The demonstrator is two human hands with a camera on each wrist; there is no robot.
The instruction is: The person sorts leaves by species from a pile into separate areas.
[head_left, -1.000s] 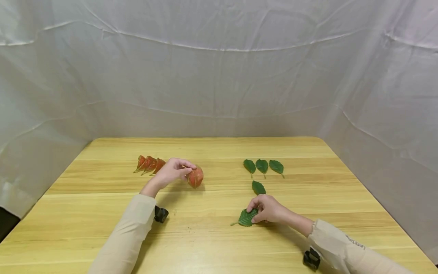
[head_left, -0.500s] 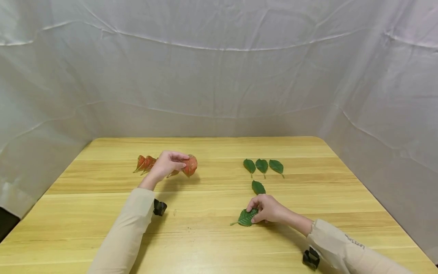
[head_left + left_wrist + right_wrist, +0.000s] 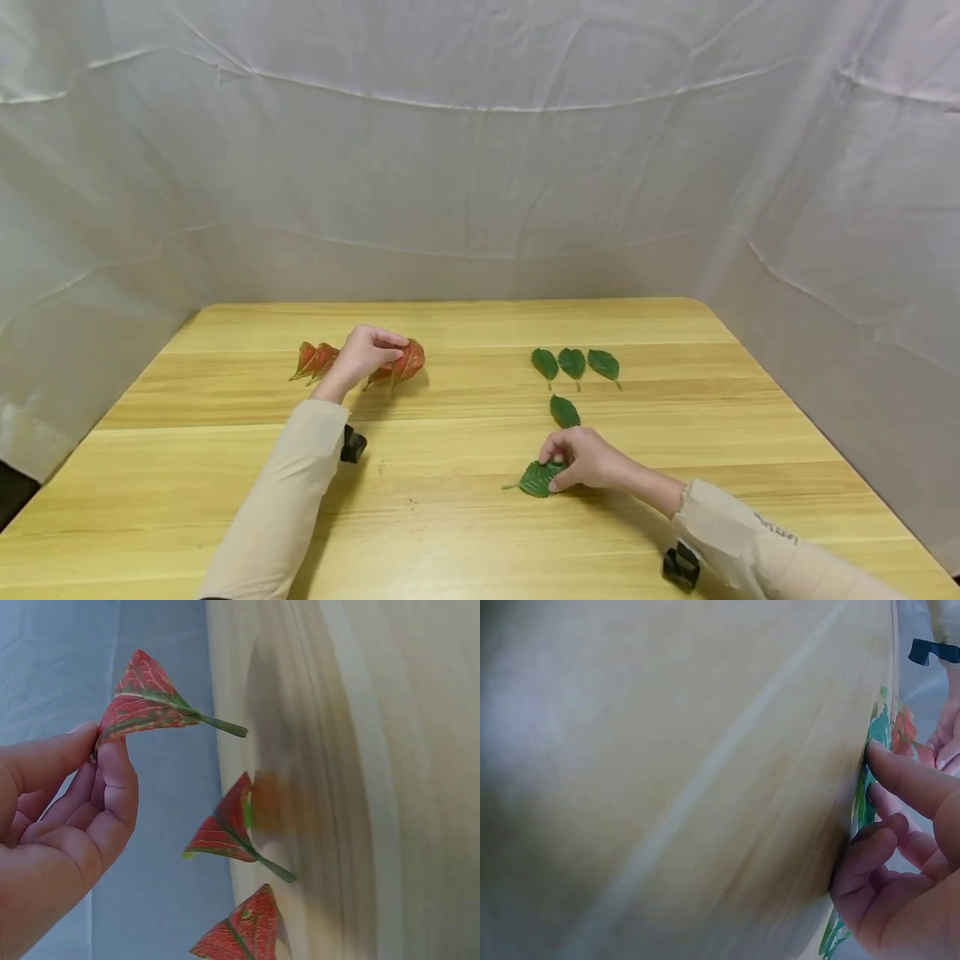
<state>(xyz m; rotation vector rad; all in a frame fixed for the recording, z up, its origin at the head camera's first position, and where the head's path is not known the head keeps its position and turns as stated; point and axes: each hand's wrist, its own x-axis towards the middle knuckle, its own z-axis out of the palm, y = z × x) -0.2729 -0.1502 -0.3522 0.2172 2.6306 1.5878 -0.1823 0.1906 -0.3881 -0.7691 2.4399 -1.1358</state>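
My left hand (image 3: pixel 367 354) pinches a red leaf (image 3: pixel 408 360) by its edge between thumb and fingers. In the left wrist view this leaf (image 3: pixel 146 701) is folded along its midrib, and its stem points toward the tabletop. Below it stand two more red leaves (image 3: pixel 225 829), the lower one cut off by the frame. Red leaves (image 3: pixel 315 360) line up at the back left, partly behind the left hand. My right hand (image 3: pixel 588 458) holds a green leaf (image 3: pixel 536 479) low at the table, thumb and fingers at its edges, stem pointing left.
Just behind the right hand lies another green leaf (image 3: pixel 564 411), its lower end covered. Farther back, three green leaves form a row, the middle one (image 3: pixel 572 363) stem toward me. Grey fabric (image 3: pixel 480 183) encloses the wooden table (image 3: pixel 450 533) at the back and sides.
My left hand has carried the red leaf back and to the left, to the right end of the red row. The right hand and its green leaf have stayed in place.
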